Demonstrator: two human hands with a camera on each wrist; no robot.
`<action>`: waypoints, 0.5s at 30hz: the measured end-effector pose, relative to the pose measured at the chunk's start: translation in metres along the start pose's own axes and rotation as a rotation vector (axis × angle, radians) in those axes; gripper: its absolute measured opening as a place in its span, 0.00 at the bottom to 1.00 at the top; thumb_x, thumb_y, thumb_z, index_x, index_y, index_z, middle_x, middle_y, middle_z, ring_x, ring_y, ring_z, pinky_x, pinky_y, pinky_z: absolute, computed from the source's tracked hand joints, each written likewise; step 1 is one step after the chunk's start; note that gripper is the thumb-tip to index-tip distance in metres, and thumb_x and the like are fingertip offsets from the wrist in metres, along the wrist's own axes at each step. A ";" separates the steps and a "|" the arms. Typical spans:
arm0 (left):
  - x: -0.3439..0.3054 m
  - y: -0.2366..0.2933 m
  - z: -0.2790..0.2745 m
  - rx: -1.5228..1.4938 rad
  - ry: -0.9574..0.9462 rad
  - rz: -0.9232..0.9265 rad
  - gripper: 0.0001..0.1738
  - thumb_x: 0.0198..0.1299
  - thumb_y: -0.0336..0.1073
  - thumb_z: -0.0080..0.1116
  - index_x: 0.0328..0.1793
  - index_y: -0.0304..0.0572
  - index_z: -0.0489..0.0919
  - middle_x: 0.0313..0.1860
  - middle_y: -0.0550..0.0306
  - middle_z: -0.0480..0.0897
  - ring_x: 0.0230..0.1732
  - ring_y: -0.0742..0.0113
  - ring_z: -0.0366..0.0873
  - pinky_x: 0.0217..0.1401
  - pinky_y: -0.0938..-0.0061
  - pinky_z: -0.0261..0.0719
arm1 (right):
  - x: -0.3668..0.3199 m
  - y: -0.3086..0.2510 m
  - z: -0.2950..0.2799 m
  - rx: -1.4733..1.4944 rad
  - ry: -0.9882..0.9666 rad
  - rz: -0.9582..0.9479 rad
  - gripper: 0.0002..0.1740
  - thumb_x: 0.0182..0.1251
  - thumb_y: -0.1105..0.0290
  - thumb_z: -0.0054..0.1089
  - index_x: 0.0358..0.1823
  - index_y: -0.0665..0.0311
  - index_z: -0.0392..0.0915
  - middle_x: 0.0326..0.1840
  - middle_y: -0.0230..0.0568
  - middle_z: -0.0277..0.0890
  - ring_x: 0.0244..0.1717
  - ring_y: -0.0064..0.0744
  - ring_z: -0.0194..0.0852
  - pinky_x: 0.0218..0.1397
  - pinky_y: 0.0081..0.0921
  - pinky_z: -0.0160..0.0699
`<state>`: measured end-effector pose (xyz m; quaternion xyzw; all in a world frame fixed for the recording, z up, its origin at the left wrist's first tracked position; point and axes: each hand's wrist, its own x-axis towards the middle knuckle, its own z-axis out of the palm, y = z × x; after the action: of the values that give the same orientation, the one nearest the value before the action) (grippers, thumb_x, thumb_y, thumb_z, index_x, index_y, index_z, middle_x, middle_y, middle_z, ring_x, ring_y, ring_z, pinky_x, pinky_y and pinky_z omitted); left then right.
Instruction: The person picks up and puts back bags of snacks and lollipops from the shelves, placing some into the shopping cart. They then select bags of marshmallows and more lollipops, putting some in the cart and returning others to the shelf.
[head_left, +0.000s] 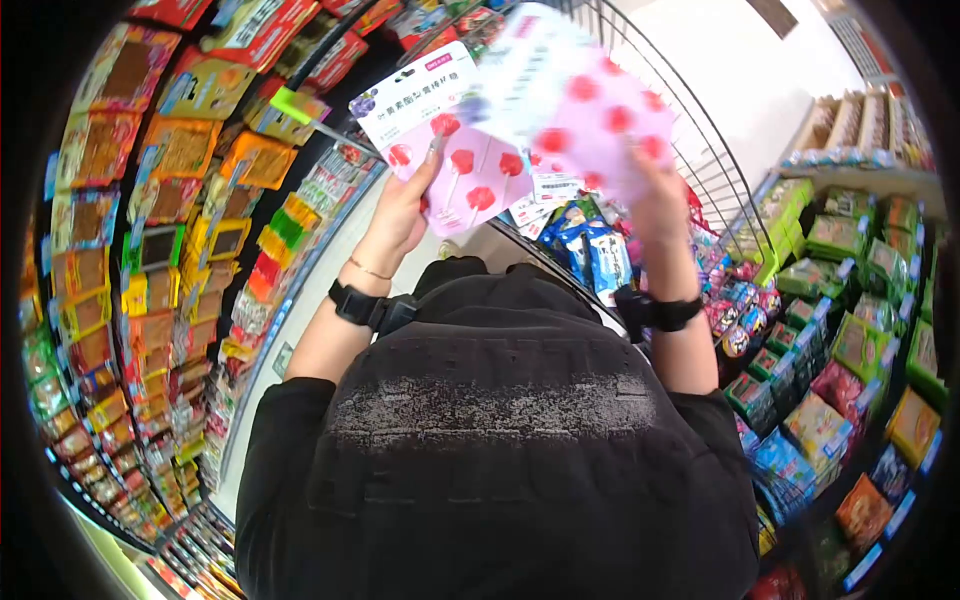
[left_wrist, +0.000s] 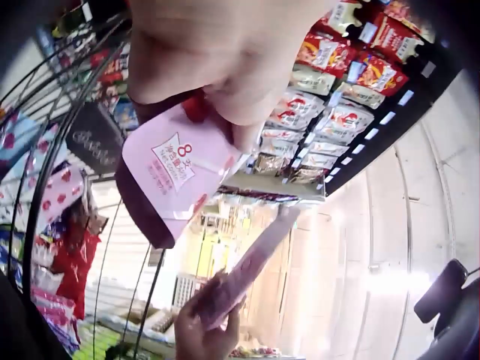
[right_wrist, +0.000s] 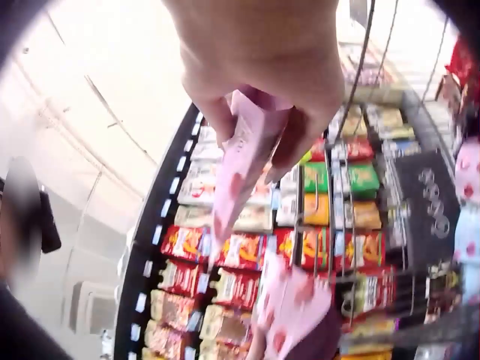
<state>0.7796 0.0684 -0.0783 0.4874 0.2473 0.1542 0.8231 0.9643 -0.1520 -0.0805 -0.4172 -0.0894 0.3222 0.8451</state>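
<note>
My left hand (head_left: 403, 210) pinches a pink-and-white bag of lollipops (head_left: 478, 200) by its lower left edge, thumb on the printed front. The bag's front, with red lollipops and Chinese lettering, faces me in the head view. A second, matching lollipop bag (head_left: 590, 125) is in my right hand (head_left: 660, 205), gripped at its lower right side and blurred. Its left part overlaps the first bag in the head view. In the right wrist view this bag (right_wrist: 244, 161) shows nearly edge-on between thumb and fingers. Both bags are held up over a shopping cart (head_left: 735, 180).
Inside the cart lie blue packets (head_left: 600, 255) and other colourful bags. Shelves of hanging snack packs (head_left: 180, 150) rise on the left. Stacked green packages (head_left: 835, 240) fill the display on the right. The cart's wire side stands close beyond my right hand.
</note>
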 end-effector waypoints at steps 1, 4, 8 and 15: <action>0.007 -0.010 0.003 -0.142 -0.011 -0.055 0.25 0.66 0.42 0.48 0.64 0.35 0.64 0.61 0.53 0.70 0.60 0.64 0.70 0.62 0.69 0.69 | -0.005 0.016 0.017 -0.213 0.059 -0.057 0.30 0.55 0.74 0.62 0.59 0.70 0.61 0.52 0.45 0.72 0.47 0.30 0.75 0.52 0.27 0.73; 0.017 -0.020 0.017 -0.285 -0.005 -0.127 0.47 0.55 0.71 0.39 0.68 0.38 0.58 0.66 0.51 0.65 0.64 0.59 0.65 0.66 0.61 0.66 | -0.016 0.053 0.055 -0.240 0.057 0.028 0.26 0.51 0.67 0.69 0.50 0.70 0.72 0.48 0.42 0.74 0.48 0.27 0.73 0.52 0.25 0.71; 0.000 -0.022 -0.005 -0.305 -0.063 -0.065 0.69 0.31 0.86 0.40 0.72 0.40 0.50 0.71 0.49 0.57 0.70 0.52 0.55 0.70 0.53 0.58 | -0.020 0.088 0.054 -0.646 0.110 -0.005 0.27 0.44 0.56 0.74 0.41 0.67 0.79 0.50 0.45 0.64 0.55 0.35 0.60 0.53 0.27 0.68; -0.026 -0.024 -0.036 -0.143 -0.085 0.066 0.61 0.37 0.76 0.55 0.71 0.40 0.53 0.68 0.50 0.61 0.68 0.55 0.59 0.69 0.57 0.60 | -0.015 0.105 0.073 -0.721 0.075 -0.029 0.26 0.39 0.53 0.76 0.35 0.66 0.81 0.47 0.46 0.64 0.48 0.36 0.64 0.47 0.25 0.71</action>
<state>0.7380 0.0696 -0.1074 0.4413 0.1844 0.1779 0.8600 0.8729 -0.0669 -0.1121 -0.6986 -0.1721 0.2425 0.6507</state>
